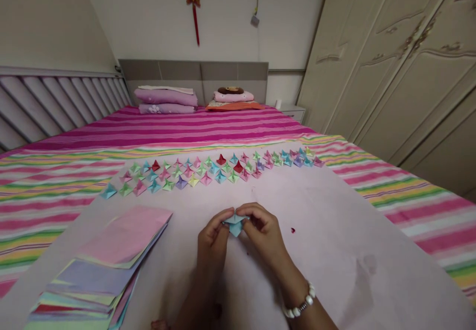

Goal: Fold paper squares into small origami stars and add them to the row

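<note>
Between my two hands is a small light-blue folded paper piece [235, 227], with a pointed lower end and a crease down its top. My left hand [215, 233] pinches its left corner between thumb and fingers. On the other side, my right hand [262, 226] grips the right corner the same way; a bracelet of white beads [302, 306] circles that wrist. Both hands are just above the pale board [316, 250]. Beyond them stand several rows of small folded paper boats [206, 177] in pink, green, blue, red, purple and yellow.
A fanned stack of coloured paper sheets [126, 235] lies to the left on the board. A tiny dark-red scrap [293, 230] rests right of my hands. The board lies on a striped bed [420, 211]. Folded bedding [167, 99] sits by the headboard; a wardrobe [390, 72] stands at right.
</note>
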`<move>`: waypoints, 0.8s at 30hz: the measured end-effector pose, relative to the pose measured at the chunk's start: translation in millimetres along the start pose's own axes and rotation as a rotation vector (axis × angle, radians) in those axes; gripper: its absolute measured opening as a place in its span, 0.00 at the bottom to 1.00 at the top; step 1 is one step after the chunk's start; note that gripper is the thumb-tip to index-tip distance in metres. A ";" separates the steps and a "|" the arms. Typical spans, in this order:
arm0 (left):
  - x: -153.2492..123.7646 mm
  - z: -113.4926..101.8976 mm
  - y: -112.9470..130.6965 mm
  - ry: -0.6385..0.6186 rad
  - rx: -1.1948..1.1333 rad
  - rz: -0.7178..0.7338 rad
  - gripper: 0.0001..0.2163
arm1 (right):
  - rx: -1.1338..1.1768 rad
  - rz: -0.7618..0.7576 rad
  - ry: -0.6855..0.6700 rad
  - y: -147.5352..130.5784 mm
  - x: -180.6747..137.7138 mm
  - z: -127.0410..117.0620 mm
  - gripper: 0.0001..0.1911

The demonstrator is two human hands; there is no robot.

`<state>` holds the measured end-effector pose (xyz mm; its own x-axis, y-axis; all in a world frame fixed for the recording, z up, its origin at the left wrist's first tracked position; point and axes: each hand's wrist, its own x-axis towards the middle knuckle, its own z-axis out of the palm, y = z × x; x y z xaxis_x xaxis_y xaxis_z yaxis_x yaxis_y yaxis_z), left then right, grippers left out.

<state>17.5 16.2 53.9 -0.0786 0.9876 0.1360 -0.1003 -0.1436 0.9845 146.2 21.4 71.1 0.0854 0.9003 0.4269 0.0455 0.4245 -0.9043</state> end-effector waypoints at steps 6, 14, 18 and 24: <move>-0.2 2.3 3.4 0.028 -0.054 -0.018 0.12 | 0.040 0.004 -0.050 -5.6 -1.0 -2.8 0.08; 3.2 4.7 -9.4 0.066 -0.022 0.138 0.10 | 0.086 0.282 -0.004 0.8 2.5 -4.4 0.15; -3.0 8.2 -10.0 0.001 0.084 0.186 0.11 | 0.203 0.427 -0.071 3.4 5.2 -5.2 0.19; -6.8 15.5 -0.3 0.046 -0.028 0.048 0.19 | 0.297 0.503 -0.048 3.2 3.9 -8.3 0.16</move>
<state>33.4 10.5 54.4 -0.1295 0.9757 0.1769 -0.1228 -0.1928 0.9735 154.9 25.5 69.9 -0.0214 0.9985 -0.0500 -0.2702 -0.0539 -0.9613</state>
